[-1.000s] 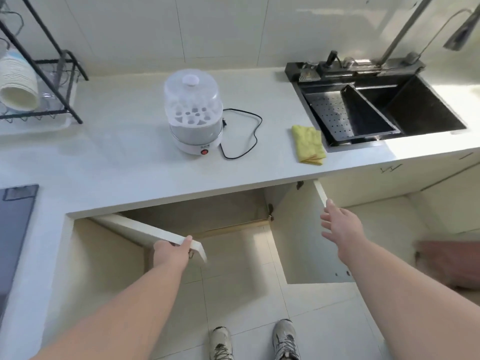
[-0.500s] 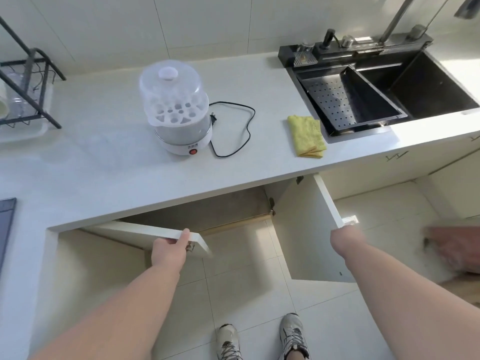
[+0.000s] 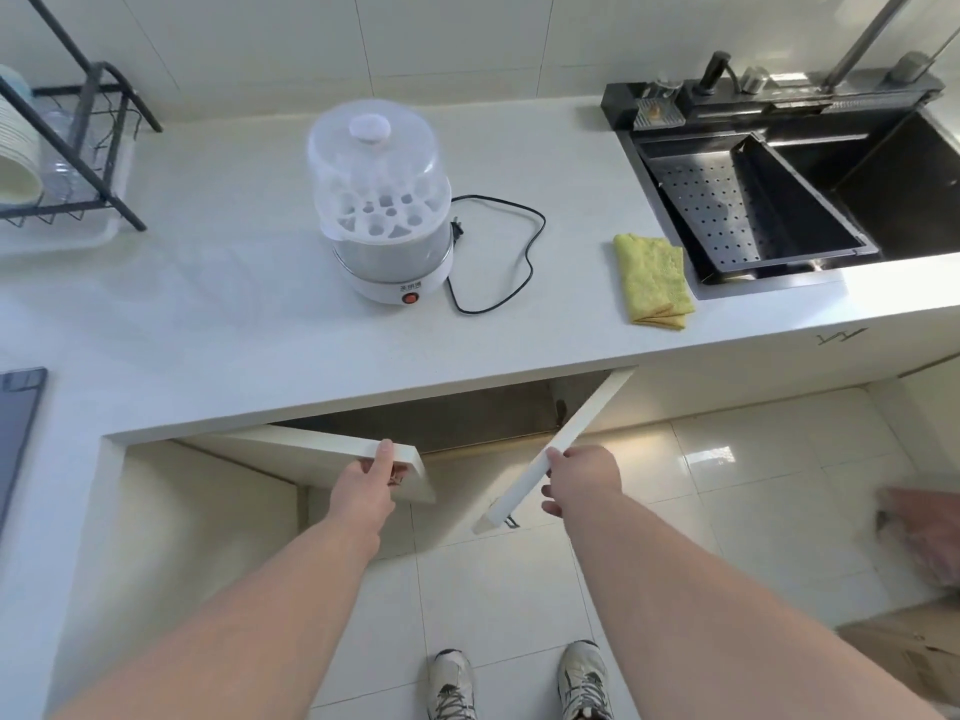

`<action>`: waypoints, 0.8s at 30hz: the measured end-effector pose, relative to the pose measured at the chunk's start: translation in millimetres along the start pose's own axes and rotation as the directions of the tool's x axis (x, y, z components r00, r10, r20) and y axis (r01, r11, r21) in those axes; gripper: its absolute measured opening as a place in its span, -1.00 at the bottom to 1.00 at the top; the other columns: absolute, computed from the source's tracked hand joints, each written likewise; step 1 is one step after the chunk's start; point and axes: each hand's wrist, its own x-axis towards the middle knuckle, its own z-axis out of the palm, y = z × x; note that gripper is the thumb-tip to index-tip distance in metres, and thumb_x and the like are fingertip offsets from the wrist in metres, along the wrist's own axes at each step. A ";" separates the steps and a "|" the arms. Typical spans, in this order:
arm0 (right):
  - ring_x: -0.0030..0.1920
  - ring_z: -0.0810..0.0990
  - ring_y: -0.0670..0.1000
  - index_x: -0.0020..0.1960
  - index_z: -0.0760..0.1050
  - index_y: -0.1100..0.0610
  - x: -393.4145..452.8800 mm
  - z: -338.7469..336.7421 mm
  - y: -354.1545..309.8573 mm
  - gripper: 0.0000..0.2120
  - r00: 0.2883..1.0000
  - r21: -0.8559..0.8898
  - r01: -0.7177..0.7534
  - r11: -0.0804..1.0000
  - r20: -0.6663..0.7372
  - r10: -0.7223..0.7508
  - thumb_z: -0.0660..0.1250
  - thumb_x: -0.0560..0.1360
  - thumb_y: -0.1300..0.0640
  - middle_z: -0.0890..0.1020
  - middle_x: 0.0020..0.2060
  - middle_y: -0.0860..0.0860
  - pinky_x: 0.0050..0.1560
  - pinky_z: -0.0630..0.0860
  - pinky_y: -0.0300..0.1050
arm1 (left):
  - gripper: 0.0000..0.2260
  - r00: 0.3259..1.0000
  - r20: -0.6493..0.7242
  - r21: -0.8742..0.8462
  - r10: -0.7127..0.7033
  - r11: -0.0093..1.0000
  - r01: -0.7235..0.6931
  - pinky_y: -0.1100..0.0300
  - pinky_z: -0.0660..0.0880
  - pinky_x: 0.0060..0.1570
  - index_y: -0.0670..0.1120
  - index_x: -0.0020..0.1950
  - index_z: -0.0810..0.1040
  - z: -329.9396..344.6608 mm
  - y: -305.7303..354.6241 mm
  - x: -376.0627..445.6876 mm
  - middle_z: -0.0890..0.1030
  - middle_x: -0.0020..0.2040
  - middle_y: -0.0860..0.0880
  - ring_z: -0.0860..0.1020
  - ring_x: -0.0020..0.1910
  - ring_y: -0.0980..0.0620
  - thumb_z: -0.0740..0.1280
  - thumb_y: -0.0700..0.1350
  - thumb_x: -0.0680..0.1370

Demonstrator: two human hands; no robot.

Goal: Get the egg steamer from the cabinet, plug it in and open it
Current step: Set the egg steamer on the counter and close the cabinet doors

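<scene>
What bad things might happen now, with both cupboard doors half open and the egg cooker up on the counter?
1. Both hands, left hand and right hand, hold the edges of the white left cabinet door and white right cabinet door; swinging them shut together might pinch fingers.
2. The black power cord lies loose beside the white egg steamer with its clear domed lid; a careless tug towards a socket could drag the steamer along the counter.

Hiding most of the cabinet interior (image 3: 467,413) in shadow behind two half-open doors. Tucking left-hand fingers (image 3: 370,466) under the left door (image 3: 332,446). Smearing a pinkish shape (image 3: 922,532) at the right edge beyond recognition. Cutting off the dish rack (image 3: 78,148), faucet (image 3: 872,33) and dark panel (image 3: 18,433) at the frame edges.
</scene>
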 end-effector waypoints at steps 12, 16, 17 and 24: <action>-0.19 0.77 0.01 -0.06 0.48 -0.04 3.8 62.5 -40.2 -0.77 1.000 0.434 -0.022 0.901 0.026 0.012 0.44 0.61 -0.14 0.76 -0.14 0.00 -0.34 0.55 -0.11 | -0.86 0.991 0.067 0.038 0.112 0.993 -0.114 -0.17 0.56 0.36 -0.02 0.17 0.55 18.3 16.3 17.2 0.67 0.17 -0.02 0.60 0.09 0.01 0.34 0.03 0.71; -0.11 0.77 0.06 -0.09 0.45 -0.05 2.8 68.2 -50.2 -0.74 0.992 0.457 -0.087 0.885 0.117 0.037 0.40 0.63 -0.17 0.76 -0.07 0.04 -0.26 0.60 -0.07 | -0.81 0.984 0.085 0.016 0.155 0.987 -0.157 -0.08 0.53 0.39 -0.08 0.25 0.55 24.4 22.7 17.6 0.66 0.22 -0.04 0.60 0.17 0.00 0.42 -0.17 0.65; -0.08 0.77 0.07 -0.03 0.47 -0.02 2.8 67.6 -51.6 -0.76 0.990 0.458 -0.102 0.883 0.136 0.043 0.39 0.64 -0.16 0.75 -0.05 0.05 -0.25 0.61 -0.06 | -0.79 0.984 0.081 0.003 0.159 0.987 -0.159 -0.04 0.52 0.36 -0.09 0.24 0.55 25.7 24.6 16.3 0.66 0.23 -0.05 0.61 0.22 -0.05 0.42 -0.22 0.63; 0.04 0.76 0.13 0.35 0.51 0.07 -7.3 60.6 -47.9 -0.62 0.970 0.526 -0.163 0.835 0.238 0.040 0.29 0.69 -0.17 0.74 0.08 0.07 -0.17 0.69 0.01 | -0.39 0.963 0.157 0.130 0.219 0.962 -0.240 0.16 0.30 0.35 -0.04 0.57 0.36 31.7 22.3 2.3 0.43 0.55 -0.04 0.34 0.60 0.02 0.46 -0.29 0.57</action>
